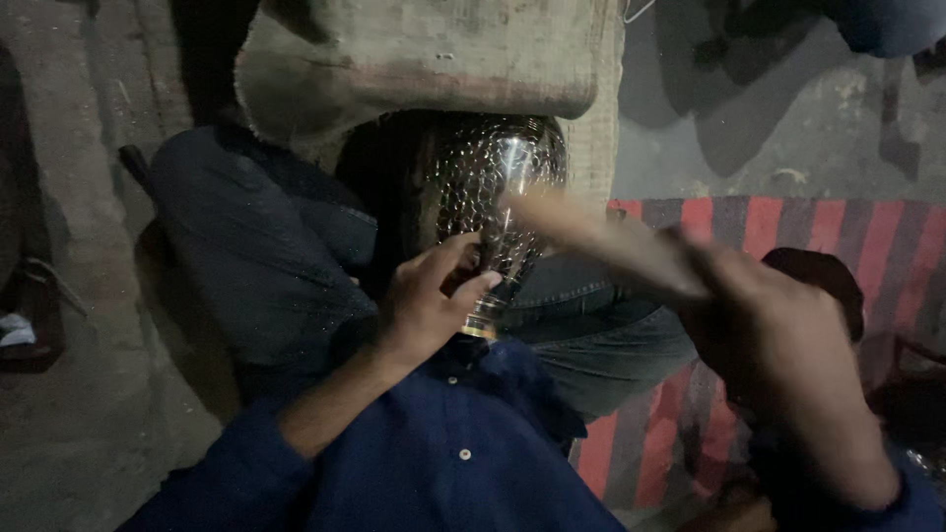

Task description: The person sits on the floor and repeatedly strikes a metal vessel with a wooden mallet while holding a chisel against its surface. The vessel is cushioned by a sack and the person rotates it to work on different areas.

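The left hand (429, 305) pinches the narrow brassy neck of a shiny, hammered-pattern metal vessel (493, 192) between thumb and curled fingers. The vessel's rounded body lies up and away from that grip, its long axis running from the neck near the dark blue shirt (463, 463) toward the coarse burlap-covered block (434, 59) that its far end meets. The right hand (778, 365) is motion-blurred, wrapped around a pale, stick-like tool (581, 227) whose tip points at the vessel's side; whether it touches cannot be told. A red-and-grey striped mat (788, 222) lies beyond
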